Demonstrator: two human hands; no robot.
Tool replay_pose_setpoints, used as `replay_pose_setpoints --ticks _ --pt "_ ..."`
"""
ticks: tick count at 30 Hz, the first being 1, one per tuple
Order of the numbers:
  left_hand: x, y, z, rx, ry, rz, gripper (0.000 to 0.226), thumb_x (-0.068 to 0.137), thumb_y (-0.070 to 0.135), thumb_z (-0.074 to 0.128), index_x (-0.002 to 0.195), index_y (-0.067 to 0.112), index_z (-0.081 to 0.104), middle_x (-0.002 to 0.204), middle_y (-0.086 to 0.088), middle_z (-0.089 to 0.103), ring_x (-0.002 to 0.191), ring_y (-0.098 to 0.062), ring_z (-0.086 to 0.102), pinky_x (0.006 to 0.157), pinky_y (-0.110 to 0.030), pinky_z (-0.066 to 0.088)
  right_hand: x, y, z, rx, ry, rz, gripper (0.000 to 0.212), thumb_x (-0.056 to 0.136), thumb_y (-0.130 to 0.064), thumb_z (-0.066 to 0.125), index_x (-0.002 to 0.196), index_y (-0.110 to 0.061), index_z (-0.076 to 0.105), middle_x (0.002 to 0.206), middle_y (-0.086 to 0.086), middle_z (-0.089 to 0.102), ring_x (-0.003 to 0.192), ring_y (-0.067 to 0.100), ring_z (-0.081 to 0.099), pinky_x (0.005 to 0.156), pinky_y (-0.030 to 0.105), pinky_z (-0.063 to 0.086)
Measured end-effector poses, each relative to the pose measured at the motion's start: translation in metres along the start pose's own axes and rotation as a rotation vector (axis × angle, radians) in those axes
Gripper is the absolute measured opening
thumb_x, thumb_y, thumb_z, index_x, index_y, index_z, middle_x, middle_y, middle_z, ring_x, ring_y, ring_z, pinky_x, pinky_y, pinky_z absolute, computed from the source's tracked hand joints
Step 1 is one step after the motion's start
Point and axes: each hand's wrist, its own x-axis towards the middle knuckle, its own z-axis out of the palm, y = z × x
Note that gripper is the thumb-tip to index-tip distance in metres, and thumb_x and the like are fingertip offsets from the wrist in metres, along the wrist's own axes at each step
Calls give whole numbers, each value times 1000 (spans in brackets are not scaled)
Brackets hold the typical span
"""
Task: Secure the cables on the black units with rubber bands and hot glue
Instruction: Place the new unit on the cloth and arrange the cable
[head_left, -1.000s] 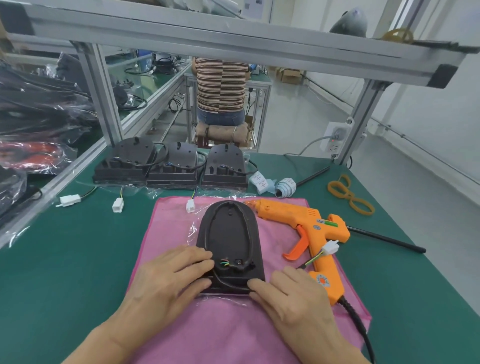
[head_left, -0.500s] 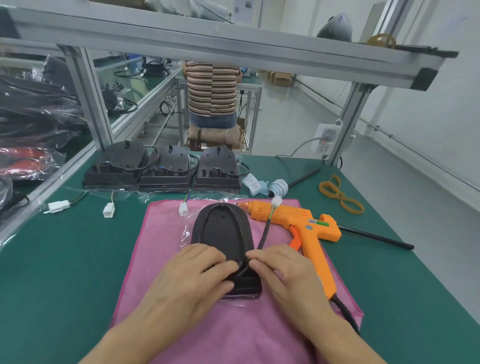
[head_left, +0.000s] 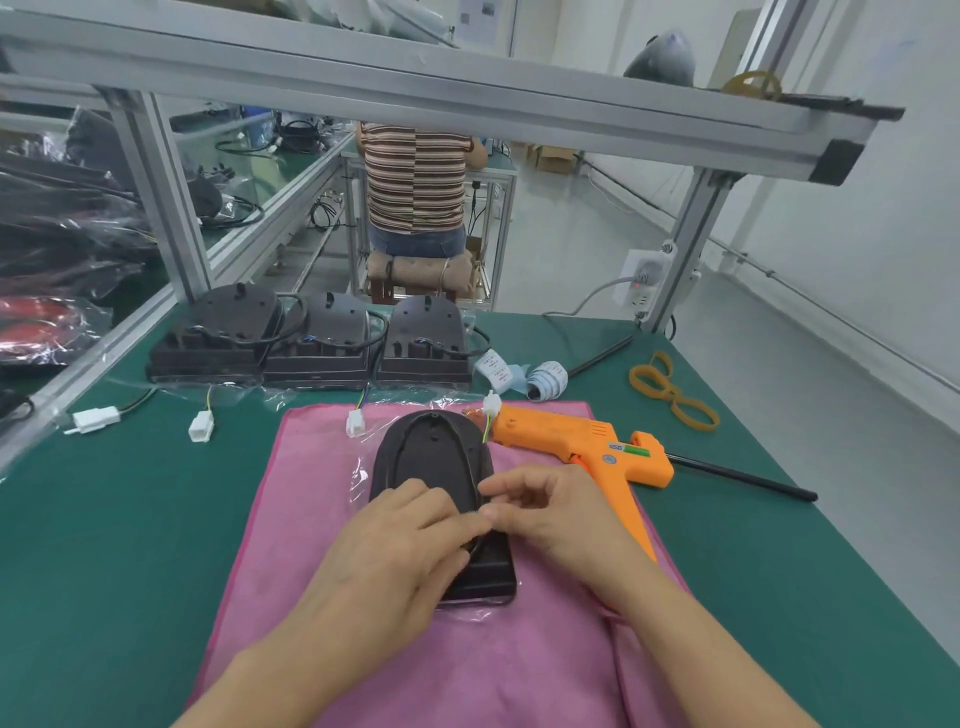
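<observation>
Pinching cable (head_left: 480, 540) — both hands' grip over black unit (head_left: 434, 462).

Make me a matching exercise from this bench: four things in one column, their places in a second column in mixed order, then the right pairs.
Things
1. glue gun
2. rubber bands
3. black unit under the hands
4. label roll

Places
A. on the green mat, far right
B. lying partly on the pink cloth's right side
C. on the green mat, just right of the three units in a row
D. middle of the pink cloth

Pairs: 1-B, 2-A, 3-D, 4-C
</observation>
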Motion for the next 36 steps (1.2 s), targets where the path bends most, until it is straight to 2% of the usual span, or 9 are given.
replay_pose_setpoints --ticks 6,12,16,21,26,29,31,33,36 --pt "5 4 1 12 -13 5 15 74 11 67 82 20 76 77 9 61 65 -15 55 55 -16 34 20 -6 -10 -84 -141 111 13 73 -10 82 76 -21 76 64 -6 65 62 4 54 64 18 43" --pt "-4 5 6 92 6 38 30 80 17 49 86 18 78 80 6 66 70 -17 61 60 -21 46 27 -6 -12 -122 -217 146 7 75 -16 81 71 -19 76 70 10 56 67 19 42 65 28 33" --pt "2 6 4 66 -71 -9 28 78 33 50 79 25 77 76 12 63 69 -11 57 68 -18 41 31 -8 -16 -146 -267 147 13 76 -17 81 67 -24 75 56 -8 57 57 6 42 58 22 33" --pt "43 -13 1 -257 5 -268 33 90 39 51 114 26 69 117 19 60 111 -3 52 99 -27 38 35 -14 -21 -114 -363 161 15 81 -7 75 75 -20 72 58 -15 63 57 -5 51 59 9 39" --pt "82 -28 34 31 -263 -241 37 105 33 27 131 33 54 142 17 46 140 -3 23 117 -33 7 39 -20 -45 -179 -487 216 18 86 -2 66 85 -18 74 75 -6 68 69 3 57 67 17 47" --pt "81 -32 46 122 -322 -211 35 103 36 27 118 34 58 131 16 52 137 -3 22 117 -31 5 72 -21 -66 -356 -118 163 18 84 -7 64 78 -18 77 74 -1 68 68 11 58 65 25 47" --pt "80 -34 47 125 -329 -199 33 101 40 33 124 34 55 133 12 50 136 -5 24 117 -31 7 106 -19 -71 -560 174 79 19 88 -10 60 95 -16 76 96 -1 72 89 15 64 80 27 49" --pt "81 -36 45 79 -325 -194 37 99 46 36 129 36 54 137 14 49 137 -4 27 116 -29 8 140 -13 -66 -745 200 94 31 93 -15 55 122 -17 66 125 5 63 114 22 58 94 32 44" --pt "94 -38 37 -202 -207 -223 30 96 40 49 121 32 64 125 18 61 118 -3 50 106 -26 30 176 1 -54 -917 121 181 43 93 -17 55 136 -21 53 135 13 49 120 30 52 97 37 43"
